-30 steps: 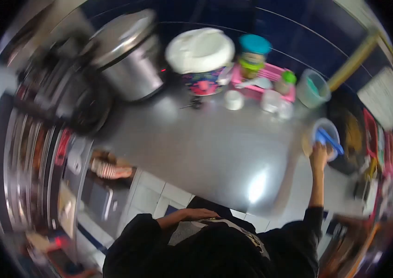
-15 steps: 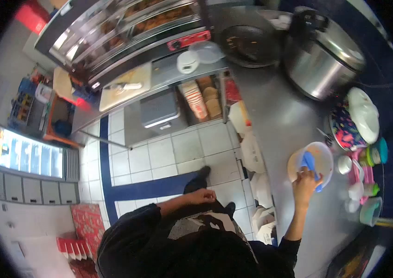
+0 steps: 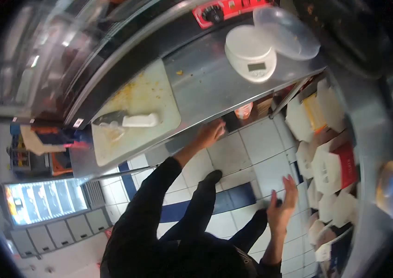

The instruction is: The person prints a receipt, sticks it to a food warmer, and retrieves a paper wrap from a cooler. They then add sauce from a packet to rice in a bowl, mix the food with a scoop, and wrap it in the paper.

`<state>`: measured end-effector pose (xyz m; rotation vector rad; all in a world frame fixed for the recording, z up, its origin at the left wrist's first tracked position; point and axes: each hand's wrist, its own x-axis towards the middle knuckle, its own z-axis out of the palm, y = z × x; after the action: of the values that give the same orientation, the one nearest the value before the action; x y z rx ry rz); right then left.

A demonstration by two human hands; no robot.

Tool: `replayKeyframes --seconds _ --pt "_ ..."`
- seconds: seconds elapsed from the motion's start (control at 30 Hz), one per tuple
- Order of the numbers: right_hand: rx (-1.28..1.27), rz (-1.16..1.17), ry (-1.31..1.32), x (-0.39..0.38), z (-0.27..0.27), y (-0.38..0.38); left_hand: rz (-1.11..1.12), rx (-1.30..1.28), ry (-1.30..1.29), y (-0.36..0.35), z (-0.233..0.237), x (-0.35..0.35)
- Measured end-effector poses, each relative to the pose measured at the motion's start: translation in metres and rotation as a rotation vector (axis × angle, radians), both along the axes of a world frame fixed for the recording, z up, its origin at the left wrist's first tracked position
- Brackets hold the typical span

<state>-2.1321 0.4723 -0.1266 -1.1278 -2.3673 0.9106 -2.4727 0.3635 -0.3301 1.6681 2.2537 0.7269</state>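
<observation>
Nearby, left hand [image 3: 210, 133] by counter [image 3: 205, 88], knife [image 3: 127, 120] on board [image 3: 152, 95], perhaps boxes [image 3: 333, 169].

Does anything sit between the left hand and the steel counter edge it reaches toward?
Nothing visible does. The left hand is right at the front edge of the counter. The cutting board and the scale lie on top, off to either side of the hand.
</observation>
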Motion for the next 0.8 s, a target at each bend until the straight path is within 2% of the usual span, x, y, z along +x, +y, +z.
replayKeyframes --seconds 0.03,0.07,0.17,0.23,0.33,0.4,0.5,0.53,0.6,0.63,0.7,0.73,0.8 --pt "-0.041 0.029 0.054 -0.021 -0.029 -0.014 0.032 -0.022 -0.134 0.02 0.004 -0.017" --pt "-0.093 0.046 0.091 -0.038 -0.06 -0.027 0.051 -0.092 -0.055 0.025 -0.038 -0.042" --pt "-0.206 0.034 0.174 -0.075 -0.144 -0.064 -0.14 -0.118 0.381 0.022 -0.148 -0.102" --pt "-0.244 0.038 0.271 -0.096 -0.193 -0.083 -0.253 -0.217 0.329 0.042 -0.098 -0.097" --pt "-0.498 -0.078 0.311 -0.129 -0.231 -0.112 -0.293 -0.209 0.166 0.062 -0.066 -0.098" --pt "-0.552 -0.112 0.417 -0.165 -0.25 -0.134 -0.215 -0.204 0.07 0.06 -0.011 -0.086" --pt "-0.689 -0.004 0.698 -0.234 -0.225 -0.167 -0.005 -0.271 0.003 0.03 0.076 -0.075" --pt "-0.763 0.058 0.836 -0.258 -0.214 -0.187 0.136 -0.284 -0.015 0.012 0.081 -0.077" --pt "-0.76 0.111 0.763 -0.295 -0.194 -0.232 0.36 -0.339 0.028 -0.018 0.088 -0.069" --pt "-0.886 0.22 0.71 -0.306 -0.201 -0.254 0.443 -0.39 0.089 -0.029 0.089 -0.059" --pt "-1.116 0.294 0.951 -0.338 -0.229 -0.318 0.312 -0.499 0.215 -0.015 0.066 -0.038" --pt "-0.823 0.342 0.809 -0.336 -0.222 -0.326 0.239 -0.564 0.164 -0.009 0.037 -0.044" --pt "-0.2 0.32 0.496 -0.332 -0.206 -0.337 0.208 -0.697 0.092 -0.013 -0.086 -0.084"
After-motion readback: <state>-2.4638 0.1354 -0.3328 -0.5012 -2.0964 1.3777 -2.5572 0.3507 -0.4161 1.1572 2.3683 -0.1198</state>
